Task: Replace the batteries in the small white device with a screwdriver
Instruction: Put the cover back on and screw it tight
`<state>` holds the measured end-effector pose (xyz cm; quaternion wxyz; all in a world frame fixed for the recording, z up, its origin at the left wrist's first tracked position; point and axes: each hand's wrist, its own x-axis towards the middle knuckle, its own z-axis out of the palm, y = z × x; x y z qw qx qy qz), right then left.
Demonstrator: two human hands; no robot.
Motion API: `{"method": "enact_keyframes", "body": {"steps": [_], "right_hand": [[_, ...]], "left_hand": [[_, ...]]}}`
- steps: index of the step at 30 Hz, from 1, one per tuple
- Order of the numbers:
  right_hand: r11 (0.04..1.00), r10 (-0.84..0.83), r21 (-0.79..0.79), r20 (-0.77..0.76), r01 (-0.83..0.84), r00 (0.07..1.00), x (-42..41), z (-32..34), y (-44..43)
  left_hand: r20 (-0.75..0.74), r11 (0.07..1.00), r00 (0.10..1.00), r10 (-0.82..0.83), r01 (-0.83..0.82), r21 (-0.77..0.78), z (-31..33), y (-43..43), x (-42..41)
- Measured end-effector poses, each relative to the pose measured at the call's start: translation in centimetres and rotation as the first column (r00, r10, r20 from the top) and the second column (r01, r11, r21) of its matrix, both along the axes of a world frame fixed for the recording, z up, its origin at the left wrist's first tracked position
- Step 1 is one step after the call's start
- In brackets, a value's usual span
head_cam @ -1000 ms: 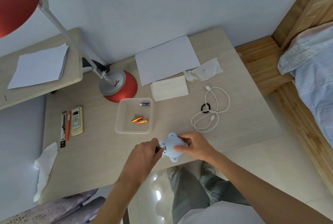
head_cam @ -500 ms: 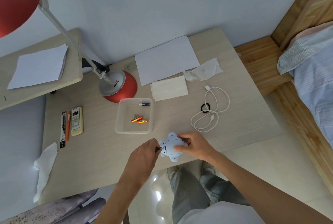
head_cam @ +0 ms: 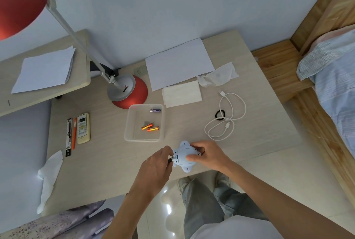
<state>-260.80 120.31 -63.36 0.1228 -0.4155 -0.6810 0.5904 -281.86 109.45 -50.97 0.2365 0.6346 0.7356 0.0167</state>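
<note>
1. Dark plastic peeks out past the left hand, whose fingers curl round a small screwdriver. Most of the tool is hidden. Its tip meets the left end of the small white device.
2. The device lies at the near edge of the table, just near of the clear tray and between both hands. The right hand grasps its right side, thumb pressed on the back panel.
3. The step looks like working the battery-cover screw.
   - Keep the tip square in the screw head, push along the shaft and turn slowly.
   - Brace the device so it cannot twist, since a slip could chew the tiny screw head.
4. Far left, the remote is cream hard plastic, flat and oblong.
5. The tray is translucent, thin-walled and round-cornered. It holds two orange batteries and a purple battery. These are smooth cylinders, likely to roll, so the tray would suit the loose screw too.
6. The device's shell is smooth, pale and rounded with small lobes, and probably slippery under the fingers.
7. On the right, the white cable lies in limp, glossy loops.
</note>
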Motion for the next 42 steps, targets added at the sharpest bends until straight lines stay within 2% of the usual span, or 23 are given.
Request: {"method": "enact_keyframes", "body": {"steps": [6,11,22,31,36,42], "right_hand": [[1.000,0.008,0.008,-0.003,-0.008,1.000,0.1,0.4,0.1],[1.000,0.013,0.010,-0.001,-0.013,1.000,0.0,0.3,0.0],[1.000,0.002,-0.001,-0.036,-0.002,0.999,0.1,0.5,0.0],[1.000,0.005,0.007,-0.043,-0.004,0.999,0.0,0.1,0.0],[1.000,-0.002,-0.010,-0.031,0.001,1.000,0.0,-0.3,0.0],[1.000,-0.010,-0.022,-0.043,0.009,0.999,0.0,0.1,0.0]], "left_hand": [[0.000,0.998,0.998,0.057,-0.057,0.021,-0.1,0.8,0.5],[-0.056,0.996,0.995,0.083,-0.080,0.049,0.2,1.7,0.6],[-0.103,0.999,0.995,-0.018,0.022,0.031,1.5,1.6,0.8],[-0.179,1.000,0.984,0.010,-0.012,-0.013,1.3,2.4,0.8],[-0.136,1.000,0.991,-0.016,0.019,0.024,1.5,2.0,0.5],[-0.157,0.996,0.988,-0.011,0.026,0.089,0.4,1.3,0.3]]}}
